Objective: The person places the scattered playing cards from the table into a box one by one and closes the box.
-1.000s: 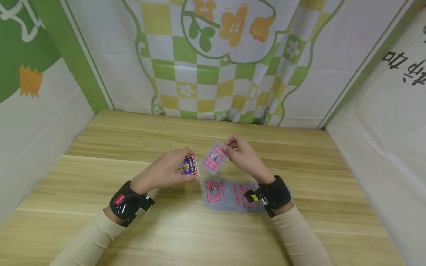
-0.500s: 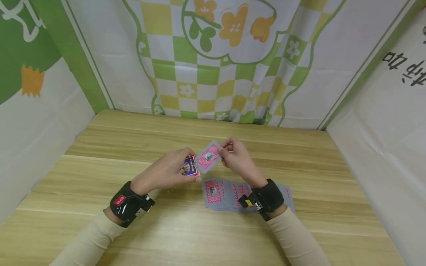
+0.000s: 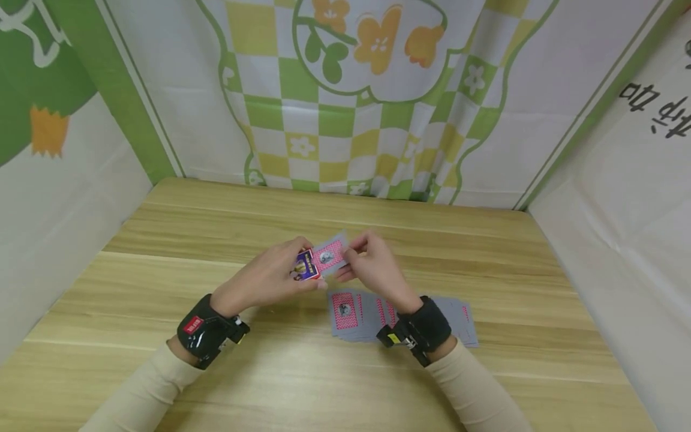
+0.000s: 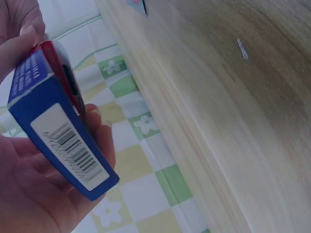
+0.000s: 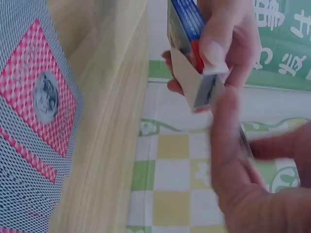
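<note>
My left hand (image 3: 270,273) grips a small blue and red card box (image 3: 306,267) above the table; a barcode shows on its end in the left wrist view. A white flap (image 5: 187,80) of the box stands out at its open end in the right wrist view. My right hand (image 3: 376,264) pinches a red-backed playing card (image 3: 328,254) between thumb and fingers. The card's far end overlaps the box's open end. Below the right forearm, a row of overlapping playing cards (image 3: 345,312) lies face down on the table, partly hidden by the wrist strap.
The wooden table (image 3: 216,222) has a light plank grain. A checked green and yellow curtain (image 3: 335,132) hangs along its back edge, and white cloth walls (image 3: 610,240) stand at both sides. Each wrist wears a black strap (image 3: 426,324) with a camera.
My right hand has moved left with the playing card, bringing the card from beside the box to its open end. The left hand and the row of cards have stayed in place.
</note>
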A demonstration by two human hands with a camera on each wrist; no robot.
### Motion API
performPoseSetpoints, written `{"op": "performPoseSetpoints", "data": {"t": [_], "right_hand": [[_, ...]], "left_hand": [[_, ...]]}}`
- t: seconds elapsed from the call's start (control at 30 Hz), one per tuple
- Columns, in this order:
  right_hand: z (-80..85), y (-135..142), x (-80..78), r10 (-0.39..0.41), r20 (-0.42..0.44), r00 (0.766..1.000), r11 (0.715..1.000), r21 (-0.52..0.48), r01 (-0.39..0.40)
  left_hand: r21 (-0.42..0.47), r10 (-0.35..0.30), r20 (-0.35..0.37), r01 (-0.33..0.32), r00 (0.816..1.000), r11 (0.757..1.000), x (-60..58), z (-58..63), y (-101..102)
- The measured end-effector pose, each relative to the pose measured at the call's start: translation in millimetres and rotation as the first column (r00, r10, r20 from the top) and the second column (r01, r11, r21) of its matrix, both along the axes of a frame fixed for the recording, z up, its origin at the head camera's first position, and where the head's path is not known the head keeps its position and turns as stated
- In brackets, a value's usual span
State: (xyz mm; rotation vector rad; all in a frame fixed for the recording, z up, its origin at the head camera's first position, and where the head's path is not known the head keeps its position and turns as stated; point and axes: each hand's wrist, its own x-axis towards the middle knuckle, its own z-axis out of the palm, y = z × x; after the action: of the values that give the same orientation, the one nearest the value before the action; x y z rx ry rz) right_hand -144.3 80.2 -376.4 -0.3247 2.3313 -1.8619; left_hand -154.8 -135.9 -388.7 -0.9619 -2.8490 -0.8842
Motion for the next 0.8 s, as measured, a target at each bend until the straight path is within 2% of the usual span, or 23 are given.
{"op": "performPoseSetpoints", "data": {"t": [0.07,0.17,0.3,0.4,0.47,0.53,0.57,0.67,0.73,0.8], "right_hand": [[-2.8,-2.7,1.0,0.082,-0.02,0.996,0.993,0.084,-0.08],[-4.7,-7.4,4.1,0.219,-0.126,0.968,0.952,0.244,-0.184],[-5.2,-7.9,5.2,0.314,-0.259,0.913,0.91,0.355,-0.213],[-8.0,-0.4,-2.3,0.34,-0.27,0.901,0.897,0.38,-0.225],[-10.8,7.4,-8.7,0.367,-0.247,0.897,0.871,0.429,-0.238],[-13.1,14.8,-13.4,0.404,-0.186,0.896,0.808,0.531,-0.255],[-14.1,17.7,-14.8,0.424,-0.145,0.894,0.76,0.593,-0.264],[-19.1,22.1,-15.8,0.464,-0.013,0.886,0.576,0.764,-0.291],[-22.8,21.8,-14.9,0.46,0.05,0.887,0.473,0.831,-0.293],[-26.1,19.9,-14.0,0.447,0.067,0.892,0.423,0.863,-0.277]], "left_hand": [[0.005,-0.001,-0.004,0.001,1.0,1.0,0.8,0.9,0.1],[-0.003,-0.013,-0.027,0.012,1.0,1.0,1.7,2.0,0.6],[-0.014,-0.009,-0.036,0.008,0.999,1.0,1.2,1.3,1.0],[-0.022,0.009,-0.022,-0.009,1.0,1.0,0.2,1.0,0.2],[-0.025,0.016,-0.014,-0.016,1.0,1.0,0.0,1.4,-0.2],[-0.032,0.016,-0.015,-0.017,1.0,0.999,0.1,1.9,-0.2],[-0.034,0.015,-0.012,-0.016,1.0,0.999,0.2,1.8,-0.2],[-0.043,0.015,0.003,-0.015,1.0,0.999,0.6,1.3,0.0],[-0.049,0.017,0.011,-0.016,1.0,0.999,0.6,1.1,0.3],[-0.047,0.019,0.011,-0.018,1.0,0.999,0.0,1.1,0.5]]}}
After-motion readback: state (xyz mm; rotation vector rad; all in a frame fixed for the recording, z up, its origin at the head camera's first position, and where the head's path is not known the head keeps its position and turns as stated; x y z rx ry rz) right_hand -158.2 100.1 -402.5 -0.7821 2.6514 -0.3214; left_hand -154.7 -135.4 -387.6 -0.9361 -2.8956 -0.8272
